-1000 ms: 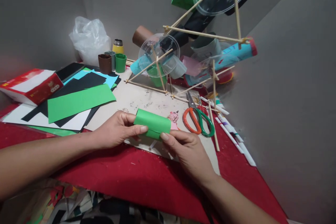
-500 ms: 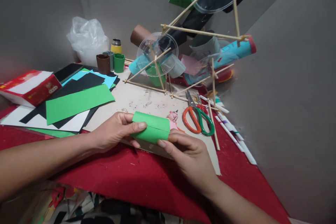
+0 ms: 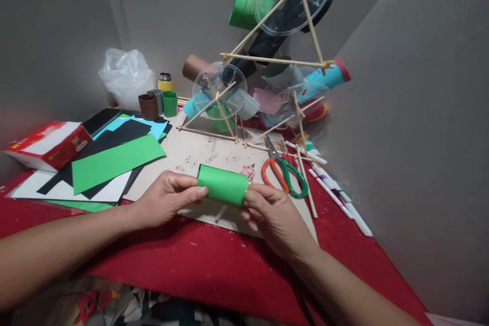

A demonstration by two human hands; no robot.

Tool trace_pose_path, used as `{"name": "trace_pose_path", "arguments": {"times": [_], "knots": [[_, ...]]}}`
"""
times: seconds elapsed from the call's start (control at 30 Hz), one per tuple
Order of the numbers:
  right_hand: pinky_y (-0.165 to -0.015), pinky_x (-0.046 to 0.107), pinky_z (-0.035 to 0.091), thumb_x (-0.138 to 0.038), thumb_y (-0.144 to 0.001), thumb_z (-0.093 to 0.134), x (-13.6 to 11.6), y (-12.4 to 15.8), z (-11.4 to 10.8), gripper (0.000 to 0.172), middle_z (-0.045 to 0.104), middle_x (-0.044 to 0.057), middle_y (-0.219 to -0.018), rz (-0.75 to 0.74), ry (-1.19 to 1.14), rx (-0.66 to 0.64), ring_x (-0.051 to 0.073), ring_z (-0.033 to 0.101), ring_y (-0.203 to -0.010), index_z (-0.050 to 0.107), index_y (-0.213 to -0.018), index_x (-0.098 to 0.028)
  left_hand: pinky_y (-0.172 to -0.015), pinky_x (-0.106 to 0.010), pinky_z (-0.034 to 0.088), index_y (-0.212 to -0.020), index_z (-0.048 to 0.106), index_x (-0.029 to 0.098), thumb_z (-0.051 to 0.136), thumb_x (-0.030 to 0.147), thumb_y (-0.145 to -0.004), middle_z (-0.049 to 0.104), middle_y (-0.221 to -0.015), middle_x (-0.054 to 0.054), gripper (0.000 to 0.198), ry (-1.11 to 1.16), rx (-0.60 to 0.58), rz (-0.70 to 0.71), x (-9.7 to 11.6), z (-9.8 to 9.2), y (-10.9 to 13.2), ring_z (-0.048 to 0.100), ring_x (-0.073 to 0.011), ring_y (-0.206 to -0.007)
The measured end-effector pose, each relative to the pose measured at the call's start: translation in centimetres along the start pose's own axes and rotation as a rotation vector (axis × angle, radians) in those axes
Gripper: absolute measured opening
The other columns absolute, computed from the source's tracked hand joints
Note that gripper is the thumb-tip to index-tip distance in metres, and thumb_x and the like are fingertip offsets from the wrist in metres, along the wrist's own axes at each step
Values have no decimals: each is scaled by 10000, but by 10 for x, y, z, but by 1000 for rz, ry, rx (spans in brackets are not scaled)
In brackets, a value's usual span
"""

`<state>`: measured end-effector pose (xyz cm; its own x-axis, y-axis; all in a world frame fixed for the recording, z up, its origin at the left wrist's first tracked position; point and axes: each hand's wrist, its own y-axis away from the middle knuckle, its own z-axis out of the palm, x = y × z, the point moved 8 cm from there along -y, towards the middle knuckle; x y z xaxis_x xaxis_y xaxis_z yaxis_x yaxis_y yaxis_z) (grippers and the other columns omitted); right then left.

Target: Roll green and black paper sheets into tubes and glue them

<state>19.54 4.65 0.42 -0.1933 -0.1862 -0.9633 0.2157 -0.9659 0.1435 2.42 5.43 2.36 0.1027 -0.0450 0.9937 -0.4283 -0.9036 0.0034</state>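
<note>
A green paper tube (image 3: 222, 186) is held level between my two hands, above the front of the cardboard sheet. My left hand (image 3: 168, 197) pinches its left end, with the thumb on the near side. At the other end, my right hand (image 3: 269, 209) grips the rim between thumb and fingers. Just behind the tube a small pink object (image 3: 248, 171) is partly hidden. Scissors (image 3: 283, 170) with one orange and one green handle lie to the right of it, beside my right hand.
Behind stands a stick frame (image 3: 275, 59) with clear plastic discs and coloured paper tubes. Coloured paper sheets (image 3: 118, 163) and a red and white box (image 3: 49, 145) lie left. Small paper cups (image 3: 170, 104) stand near a plastic bag (image 3: 126, 76). White rolled sticks (image 3: 340, 193) lie right.
The green tube has been turned, so its lengthwise seam no longer faces me. My right fingers have shifted from inside its end to the rim. The view has tilted up slightly.
</note>
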Motion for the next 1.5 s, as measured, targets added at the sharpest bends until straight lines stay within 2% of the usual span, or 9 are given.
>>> {"name": "trace_pose_path", "arguments": {"times": [0.17,0.33,0.53,0.63,0.8,0.97,1.1,1.37,1.5], "knots": [[-384,189,261,-431,-710,771,-6,3,1,339,463,-54,-452,-51,93,16,54,341,-401,615,-591,-154,-534,-200,396,-690,689,128,607,390,-848,600,-604,1,317,-39,17,20,7,0,1,487,-102,-559],[-358,165,198,-437,-669,798,-1,1,1,335,445,-73,-407,19,-96,23,39,307,-358,606,-625,-166,-740,-246,479,-920,740,166,656,336,-824,706,-854,-21,213,-56,-29,100,14,7,5,605,-151,-766],[-384,179,277,-475,-716,751,-1,-1,2,321,550,-29,-507,-8,-36,-17,60,397,-398,666,-702,-166,-567,-208,418,-755,726,138,593,406,-868,639,-648,-5,319,-154,113,76,9,-7,6,527,-115,-598],[-425,207,315,-441,-707,763,-10,2,0,289,542,-27,-539,-108,116,15,78,404,-452,713,-776,-165,-596,-211,437,-748,711,130,587,422,-870,649,-684,-19,340,-69,97,32,6,-8,4,542,-119,-627],[-430,229,278,-422,-745,725,-15,6,5,318,467,-35,-475,-149,303,11,85,360,-453,639,-589,-159,-645,-215,472,-793,709,136,574,422,-881,657,-696,-25,329,8,41,-4,2,-3,3,579,-127,-666],[-438,231,285,-431,-758,713,-12,5,4,310,482,-34,-486,-132,304,-12,89,376,-457,644,-615,-164,-604,-201,479,-862,710,137,616,421,-851,662,-727,-26,299,63,29,-7,2,-1,2,575,-119,-642],[-450,229,271,-444,-758,711,-7,4,8,328,461,-43,-477,-87,305,-75,82,353,-460,645,-609,-160,-577,-202,492,-785,700,130,600,448,-854,642,-692,-17,341,116,38,-40,3,0,1,586,-117,-609],[-428,206,291,-436,-766,721,-7,5,5,344,501,-41,-462,-83,231,-30,70,379,-429,616,-590,-160,-623,-207,474,-769,709,114,578,423,-878,667,-715,-34,353,97,-4,-37,1,1,3,578,-117,-640],[-379,182,280,-443,-712,765,0,3,4,320,529,-43,-439,1,67,-4,59,387,-369,631,-631,-164,-607,-205,455,-763,701,120,554,424,-892,667,-700,-26,361,46,-23,1,6,3,5,570,-117,-634]]}}
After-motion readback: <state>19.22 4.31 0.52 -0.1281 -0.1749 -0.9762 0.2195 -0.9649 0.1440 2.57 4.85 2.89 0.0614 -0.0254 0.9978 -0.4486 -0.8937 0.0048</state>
